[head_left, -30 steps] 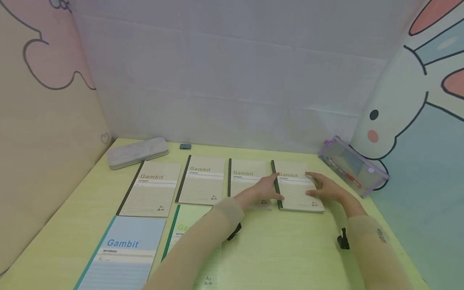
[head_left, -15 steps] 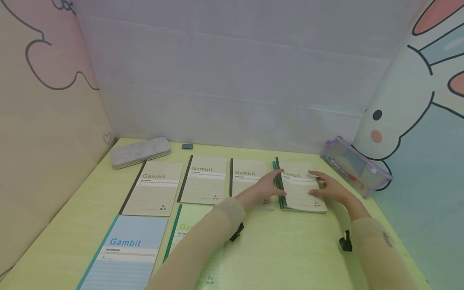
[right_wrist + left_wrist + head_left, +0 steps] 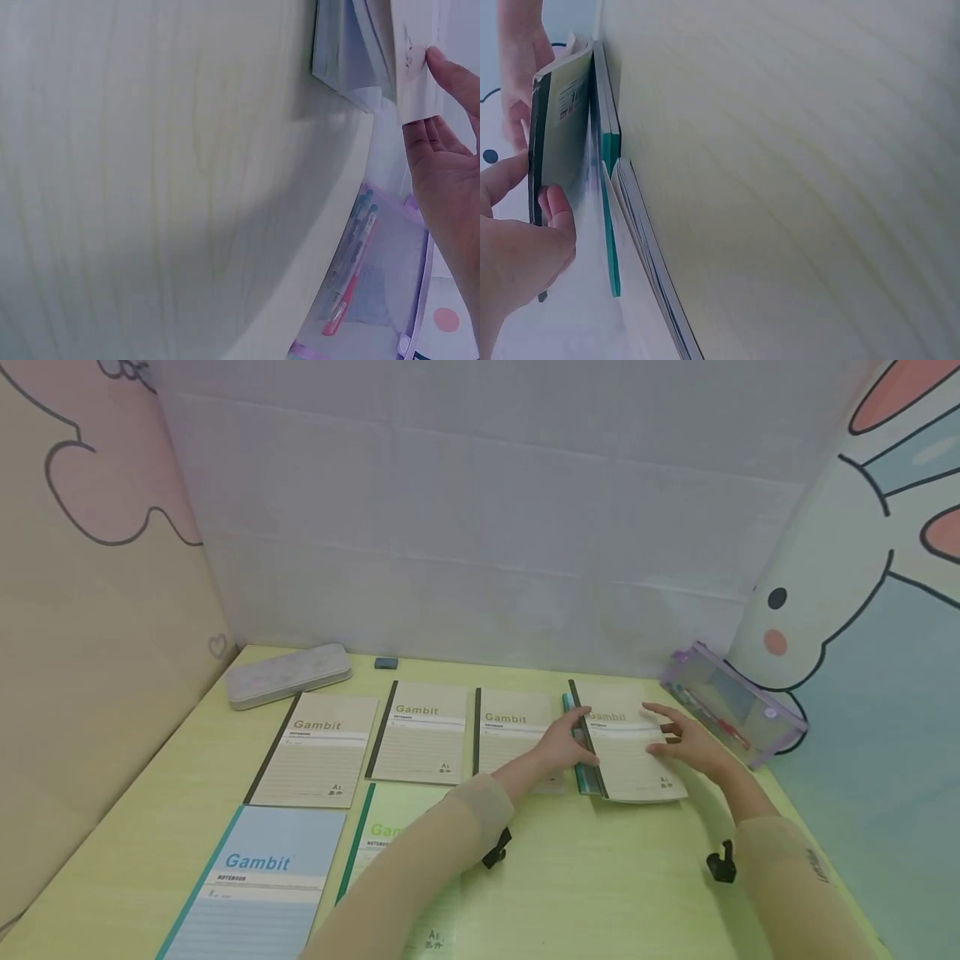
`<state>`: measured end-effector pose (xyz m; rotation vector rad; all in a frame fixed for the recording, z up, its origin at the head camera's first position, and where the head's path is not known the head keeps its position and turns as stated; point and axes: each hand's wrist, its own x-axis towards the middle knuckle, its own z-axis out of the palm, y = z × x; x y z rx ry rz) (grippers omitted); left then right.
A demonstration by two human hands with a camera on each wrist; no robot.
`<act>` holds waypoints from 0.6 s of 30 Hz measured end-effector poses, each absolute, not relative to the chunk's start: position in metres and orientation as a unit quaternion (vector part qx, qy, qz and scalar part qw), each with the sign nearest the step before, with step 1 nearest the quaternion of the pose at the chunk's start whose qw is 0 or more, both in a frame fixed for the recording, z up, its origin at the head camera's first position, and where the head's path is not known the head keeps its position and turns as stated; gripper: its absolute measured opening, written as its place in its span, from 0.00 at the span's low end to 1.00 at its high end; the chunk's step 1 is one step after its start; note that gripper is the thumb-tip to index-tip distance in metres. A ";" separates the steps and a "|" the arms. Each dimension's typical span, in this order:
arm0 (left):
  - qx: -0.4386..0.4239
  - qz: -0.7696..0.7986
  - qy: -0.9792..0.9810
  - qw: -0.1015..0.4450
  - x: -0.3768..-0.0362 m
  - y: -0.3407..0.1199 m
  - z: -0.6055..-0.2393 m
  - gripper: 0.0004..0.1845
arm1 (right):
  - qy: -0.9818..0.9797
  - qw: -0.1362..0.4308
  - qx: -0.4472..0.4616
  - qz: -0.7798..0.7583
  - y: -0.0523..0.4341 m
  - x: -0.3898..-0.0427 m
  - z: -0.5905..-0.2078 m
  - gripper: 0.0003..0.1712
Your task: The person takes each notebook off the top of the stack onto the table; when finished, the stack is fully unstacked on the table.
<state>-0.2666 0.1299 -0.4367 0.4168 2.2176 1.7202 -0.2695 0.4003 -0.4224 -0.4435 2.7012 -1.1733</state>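
Note:
Both hands hold a cream Gambit notebook [image 3: 630, 768] with a dark spine, raised at the right of the table. My left hand [image 3: 558, 747] pinches its spine edge, thumb and fingers on either side in the left wrist view. At the opposite edge, my right hand [image 3: 693, 745] grips with the thumb on the cover and fingers underneath, as the right wrist view shows. Below it lie teal-spined notebooks [image 3: 610, 146], mostly hidden in the head view. Just left of my left hand is another cream notebook [image 3: 510, 714], flat on the table and partly covered by that hand.
Two more cream notebooks [image 3: 315, 752] lie further left. A blue notebook [image 3: 262, 893] and a green-spined one [image 3: 390, 814] are nearer, the latter partly under my left sleeve. Along the back are a grey tin case [image 3: 288, 677], a small blue block [image 3: 386, 663] and a clear purple-edged pouch [image 3: 735, 702].
The cream notebook has risen and shifted slightly right with both hands, uncovering teal spines beneath its left edge. The other notebooks stay where they were.

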 end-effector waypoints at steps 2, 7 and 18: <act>0.148 0.602 0.770 0.153 -0.266 0.131 -0.435 0.49 | 0.904 0.077 -0.146 -0.394 0.399 -0.267 -0.418 0.46; 0.159 0.615 0.758 0.146 -0.261 0.129 -0.428 0.50 | 0.896 0.074 -0.149 -0.413 0.398 -0.265 -0.409 0.43; 0.215 0.642 0.722 0.141 -0.256 0.111 -0.396 0.50 | 0.857 0.117 -0.158 -0.477 0.389 -0.262 -0.387 0.41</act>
